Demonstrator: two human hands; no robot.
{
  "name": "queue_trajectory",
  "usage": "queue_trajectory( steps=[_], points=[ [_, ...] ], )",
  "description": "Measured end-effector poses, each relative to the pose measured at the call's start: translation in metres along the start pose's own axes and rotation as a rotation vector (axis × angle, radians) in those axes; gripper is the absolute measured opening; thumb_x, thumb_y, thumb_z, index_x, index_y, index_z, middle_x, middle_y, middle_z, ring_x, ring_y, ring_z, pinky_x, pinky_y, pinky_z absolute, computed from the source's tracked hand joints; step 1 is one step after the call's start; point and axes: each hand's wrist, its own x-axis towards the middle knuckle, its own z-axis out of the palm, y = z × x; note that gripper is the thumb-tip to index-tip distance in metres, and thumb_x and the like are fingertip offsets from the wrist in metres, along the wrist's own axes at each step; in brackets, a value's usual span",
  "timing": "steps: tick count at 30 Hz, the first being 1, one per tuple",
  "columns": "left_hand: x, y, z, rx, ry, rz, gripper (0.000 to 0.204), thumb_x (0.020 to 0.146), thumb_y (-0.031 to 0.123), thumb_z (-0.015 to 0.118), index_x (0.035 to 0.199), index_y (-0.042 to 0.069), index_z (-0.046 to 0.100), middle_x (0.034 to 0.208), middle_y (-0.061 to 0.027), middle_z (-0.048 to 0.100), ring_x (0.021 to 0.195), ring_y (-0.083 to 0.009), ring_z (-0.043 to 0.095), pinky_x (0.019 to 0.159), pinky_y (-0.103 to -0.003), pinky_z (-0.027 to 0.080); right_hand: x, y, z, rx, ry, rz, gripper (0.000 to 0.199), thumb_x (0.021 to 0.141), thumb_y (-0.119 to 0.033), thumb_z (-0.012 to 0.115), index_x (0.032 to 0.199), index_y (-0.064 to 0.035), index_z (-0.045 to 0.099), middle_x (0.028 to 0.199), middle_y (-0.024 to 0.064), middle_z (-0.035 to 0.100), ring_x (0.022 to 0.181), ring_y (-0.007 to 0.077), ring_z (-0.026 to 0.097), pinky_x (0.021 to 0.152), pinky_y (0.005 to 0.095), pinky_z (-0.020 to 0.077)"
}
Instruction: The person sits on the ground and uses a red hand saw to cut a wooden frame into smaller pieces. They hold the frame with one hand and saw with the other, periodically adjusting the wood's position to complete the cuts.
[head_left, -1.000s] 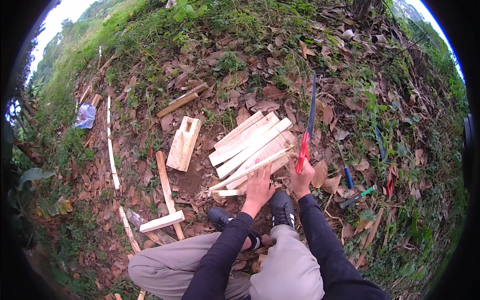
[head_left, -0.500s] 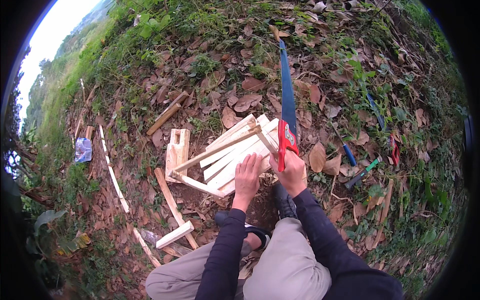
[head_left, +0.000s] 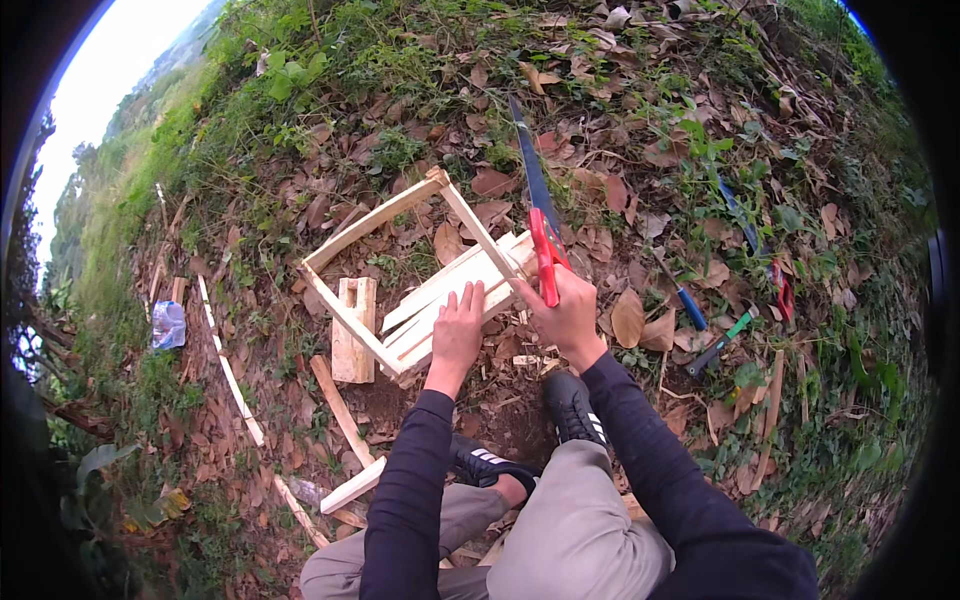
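Observation:
A small wooden frame with pale slats lies tilted in front of my feet, its open rectangular side standing up to the left. My left hand grips the slatted part at its near edge, fingers laid over the boards. In my right hand is a handsaw, held by its red handle with the dark blade pointing away from me. The right hand's thumb side is close against the right end of the frame; whether it also presses the wood, I cannot tell.
A notched wooden block stands left of the slats. Wood strips and an offcut lie nearer left. At right are a blue-handled tool, a green-and-black-handled tool and another red-handled saw. Dry leaves cover the slope.
The wooden frame has been turned and tipped, so its open side now rises at the left. My left hand has shifted left with it, and the saw has swung left and nearer.

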Motion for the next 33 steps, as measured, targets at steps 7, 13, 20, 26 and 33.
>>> queue_trajectory(
  steps=[7,13,20,26,33],
  points=[
    [0.031,-0.027,-0.037,0.023,-0.023,0.17,0.06,0.084,0.003,0.065,0.143,0.003,0.051,0.137,-0.0166,0.063,0.116,-0.0379,0.067,0.093,-0.045,0.058,-0.018,-0.004,-0.116,0.027,-0.036,0.055,0.039,0.08,-0.017,0.089,0.066,-0.0072,0.053,0.059,0.0021,0.053,0.047,0.0175,0.049,0.048,0.0318,0.0384],
    [0.025,-0.008,0.007,0.184,-0.028,0.243,0.056,0.089,0.01,0.067,0.143,0.005,0.053,0.133,-0.0174,0.064,0.11,-0.0372,0.068,0.088,-0.046,0.059,-0.072,-0.026,-0.191,0.232,-0.143,0.415,0.035,0.086,-0.013,0.08,0.068,-0.0056,0.05,0.057,-0.0016,0.046,0.05,0.0077,0.041,0.049,0.0279,0.0336],
    [0.011,0.012,0.029,0.15,0.06,0.09,0.06,0.088,0.002,0.061,0.147,0.002,0.05,0.137,-0.023,0.059,0.125,-0.0412,0.058,0.104,-0.051,0.049,-0.116,-0.057,-0.214,0.29,-0.229,0.651,0.029,0.094,-0.015,0.074,0.073,-0.0031,0.057,0.056,-0.0006,0.046,0.049,0.0084,0.041,0.048,0.0297,0.0339],
    [0.005,0.024,0.05,0.122,0.022,0.042,0.056,0.09,0.002,0.059,0.145,0.001,0.05,0.139,-0.0239,0.057,0.129,-0.0463,0.055,0.102,-0.057,0.049,-0.117,-0.054,-0.186,0.252,-0.299,0.469,0.027,0.095,-0.013,0.073,0.074,-0.0024,0.059,0.054,0.0065,0.046,0.044,0.0163,0.043,0.046,0.0337,0.0357],
    [0.019,0.018,0.043,0.105,0.004,0.01,0.054,0.089,0.002,0.061,0.142,0.0,0.053,0.136,-0.0224,0.06,0.121,-0.0468,0.061,0.098,-0.055,0.053,-0.101,-0.057,-0.17,0.275,-0.306,0.458,0.032,0.095,-0.013,0.074,0.07,-0.0033,0.057,0.053,0.0069,0.044,0.043,0.0172,0.042,0.045,0.0349,0.0339]
  ],
)
